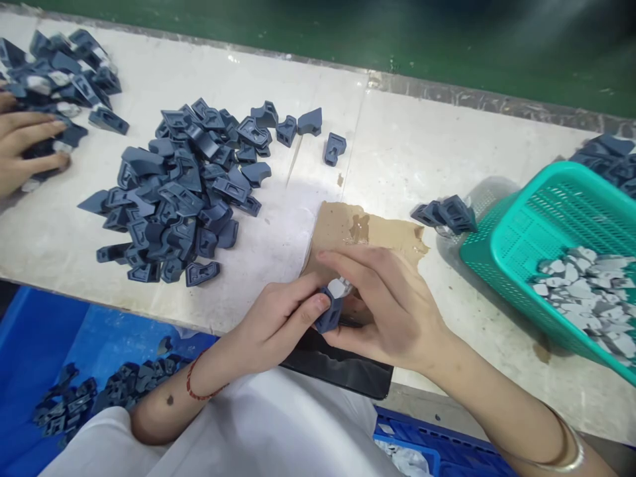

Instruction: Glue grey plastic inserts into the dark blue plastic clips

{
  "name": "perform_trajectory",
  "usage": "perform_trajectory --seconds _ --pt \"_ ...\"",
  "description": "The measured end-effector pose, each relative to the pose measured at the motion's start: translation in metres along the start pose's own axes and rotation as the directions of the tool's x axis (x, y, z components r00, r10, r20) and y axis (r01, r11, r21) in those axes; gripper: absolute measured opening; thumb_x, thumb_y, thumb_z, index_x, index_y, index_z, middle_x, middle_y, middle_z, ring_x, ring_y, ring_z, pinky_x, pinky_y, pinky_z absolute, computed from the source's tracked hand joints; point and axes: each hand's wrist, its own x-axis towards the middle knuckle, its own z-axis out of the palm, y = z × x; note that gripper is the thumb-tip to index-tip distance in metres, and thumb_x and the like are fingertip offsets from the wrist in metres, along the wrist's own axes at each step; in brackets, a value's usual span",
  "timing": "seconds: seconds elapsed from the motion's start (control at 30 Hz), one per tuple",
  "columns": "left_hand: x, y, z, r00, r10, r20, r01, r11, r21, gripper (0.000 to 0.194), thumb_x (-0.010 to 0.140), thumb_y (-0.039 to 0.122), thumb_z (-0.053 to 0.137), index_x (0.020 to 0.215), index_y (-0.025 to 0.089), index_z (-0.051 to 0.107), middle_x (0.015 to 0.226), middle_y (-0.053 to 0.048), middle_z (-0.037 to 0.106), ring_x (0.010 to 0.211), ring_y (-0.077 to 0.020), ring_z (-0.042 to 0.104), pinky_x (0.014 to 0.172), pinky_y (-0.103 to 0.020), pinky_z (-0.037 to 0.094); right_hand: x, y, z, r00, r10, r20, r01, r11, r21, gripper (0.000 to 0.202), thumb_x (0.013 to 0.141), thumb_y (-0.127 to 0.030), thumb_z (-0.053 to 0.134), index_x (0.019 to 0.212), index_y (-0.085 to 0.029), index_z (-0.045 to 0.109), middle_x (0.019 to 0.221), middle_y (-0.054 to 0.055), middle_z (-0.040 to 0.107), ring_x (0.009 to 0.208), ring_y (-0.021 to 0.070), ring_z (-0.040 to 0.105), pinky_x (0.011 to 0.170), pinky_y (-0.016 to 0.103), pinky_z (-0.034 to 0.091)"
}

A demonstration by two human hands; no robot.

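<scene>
Near the table's front edge, my left hand [293, 318] pinches a dark blue plastic piece [328, 319] between thumb and fingers. A small white piece [338, 288] sits at the top of that blue piece. My right hand [392, 305] curves around the right side of both, its fingertips bent over them and its thumb by the blue piece's lower end. Beneath the hands lies a worn brown sheet [387, 232]. To the left spreads a large pile of similar dark blue pieces [183, 192].
A green basket [517, 218] holding white pieces [591, 291] stands at the right, with a few blue pieces [447, 213] beside it. Another person's hand [30, 146] touches a pile at the far left. Blue bins [94, 338] stand below the table [422, 146].
</scene>
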Motion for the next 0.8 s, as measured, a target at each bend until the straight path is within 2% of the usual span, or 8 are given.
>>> perform_trajectory --seconds 0.2,0.43,0.63,0.8 --pt "-0.0005 -0.0019 0.0003 0.999 -0.027 0.024 0.027 1.000 -0.004 0.038 0.110 0.042 0.039 0.089 0.018 0.060 0.070 0.002 0.054 0.060 -0.0118 0.050 0.057 -0.024 0.041 -0.0018 -0.0007 -0.0016 1.000 0.025 -0.004 -0.025 0.998 0.059 0.040 0.094 -0.034 0.065 0.131 -0.018 0.058 0.110 0.013 0.074 0.099 0.0271 0.073 0.084 0.041 0.062" --pt "0.0006 -0.0002 0.0001 0.999 -0.029 -0.012 0.030 0.999 0.016 0.037 0.109 0.041 0.043 0.092 0.018 0.065 0.068 0.002 0.055 0.059 -0.0114 0.050 0.056 -0.023 0.042 -0.0021 -0.0009 -0.0019 0.999 0.047 0.008 -0.047 0.995 0.087 0.040 0.092 -0.032 0.067 0.129 -0.018 0.058 0.110 0.012 0.073 0.099 0.0260 0.072 0.083 0.039 0.062" --pt "-0.0004 -0.0035 0.0051 0.994 -0.019 -0.111 0.012 0.998 -0.067 0.022 0.103 0.036 0.060 0.113 0.018 0.067 0.078 0.000 0.069 0.067 -0.0132 0.062 0.064 -0.024 0.051 0.0031 -0.0007 -0.0043 0.999 0.043 0.022 -0.041 0.997 -0.062 0.040 0.088 -0.023 0.061 0.128 -0.015 0.058 0.119 0.015 0.073 0.107 0.0284 0.070 0.092 0.042 0.057" --pt "-0.0010 -0.0054 0.0090 0.986 0.026 -0.164 -0.020 0.999 0.040 0.009 0.098 0.026 0.066 0.101 0.018 0.068 0.082 0.000 0.072 0.069 -0.0116 0.064 0.066 -0.022 0.053 0.0022 -0.0010 -0.0025 1.000 0.019 0.010 -0.018 0.988 -0.153 0.032 0.095 -0.032 0.061 0.120 -0.013 0.061 0.115 0.016 0.075 0.103 0.0285 0.071 0.089 0.041 0.055"
